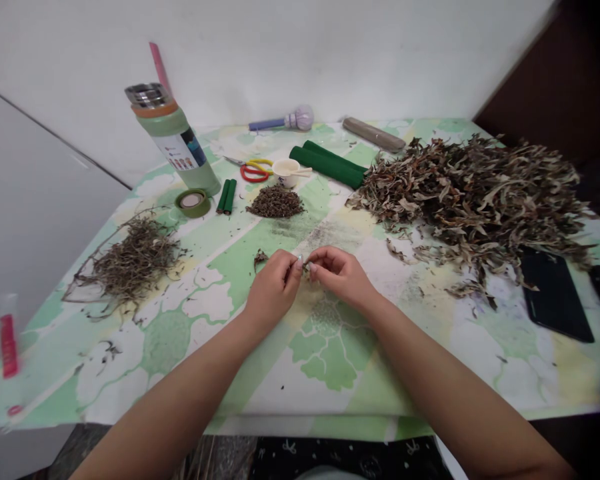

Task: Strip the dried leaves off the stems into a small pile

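Right now a small scrap of dried leaf (307,268) is pinched just above the patterned tablecloth (273,383), gripped between thumb and fingertips of both the left hand (274,283) and the right hand (345,277), the two held almost tip to tip. Beyond them a dark heap of crumbled leaf (276,202) is seen in front of a small white cup (285,173), while the right side is covered by a big pile of dried leaves (460,190) and the left is occupied by a tangle of thin stems (137,260).

White wall (380,60) behind a cloth-covered table (300,397), grey panel (25,200) at left, dark brown panel (535,87) at right
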Available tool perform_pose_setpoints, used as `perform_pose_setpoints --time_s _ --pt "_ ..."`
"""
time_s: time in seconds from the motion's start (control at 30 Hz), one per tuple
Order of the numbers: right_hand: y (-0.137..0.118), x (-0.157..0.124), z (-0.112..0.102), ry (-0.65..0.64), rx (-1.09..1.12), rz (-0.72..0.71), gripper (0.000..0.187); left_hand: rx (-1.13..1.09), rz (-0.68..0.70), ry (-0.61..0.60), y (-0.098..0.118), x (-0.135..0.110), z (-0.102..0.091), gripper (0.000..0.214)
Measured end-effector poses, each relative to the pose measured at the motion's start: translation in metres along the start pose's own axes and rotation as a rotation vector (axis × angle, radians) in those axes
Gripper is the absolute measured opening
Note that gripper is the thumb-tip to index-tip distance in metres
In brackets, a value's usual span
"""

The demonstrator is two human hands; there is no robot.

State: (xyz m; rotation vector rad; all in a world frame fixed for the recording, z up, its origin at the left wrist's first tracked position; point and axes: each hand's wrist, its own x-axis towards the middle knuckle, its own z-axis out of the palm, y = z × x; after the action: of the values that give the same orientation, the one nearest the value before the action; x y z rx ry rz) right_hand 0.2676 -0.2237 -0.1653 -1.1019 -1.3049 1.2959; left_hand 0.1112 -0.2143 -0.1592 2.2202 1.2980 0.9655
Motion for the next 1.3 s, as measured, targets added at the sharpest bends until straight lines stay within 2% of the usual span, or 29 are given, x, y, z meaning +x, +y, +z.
perform_pose_setpoints --time_s 0.17,0.33,0.57,0.83,1.3 --pt "-0.0037 -0.002 0.003 -0.006 -0.059 0.004 0.022 0.042 0.016 -0.011 0.0001 -0.0011 -0.0003 0.02" --pt "-0.0028 -0.0011 0.0029 0.013 -0.089 0.013 0.018 0.058 0.022 -0.004 0.0004 -0.002 0.0001 0.02" --pt "-0.005 -0.0008 0.0017 0.039 -0.1 0.037 0.018 0.052 -0.018 -0.001 0.0003 -0.0009 -0.0005 0.021" --pt "-0.0033 -0.0003 0.0 0.041 -0.047 0.028 0.025 0.035 -0.013 -0.001 -0.0006 -0.0007 -0.0001 0.022" --pt "-0.0063 -0.0029 0.0018 0.05 -0.163 0.003 0.029 0.064 -0.036 0.028 -0.0015 -0.0009 0.0 0.021"
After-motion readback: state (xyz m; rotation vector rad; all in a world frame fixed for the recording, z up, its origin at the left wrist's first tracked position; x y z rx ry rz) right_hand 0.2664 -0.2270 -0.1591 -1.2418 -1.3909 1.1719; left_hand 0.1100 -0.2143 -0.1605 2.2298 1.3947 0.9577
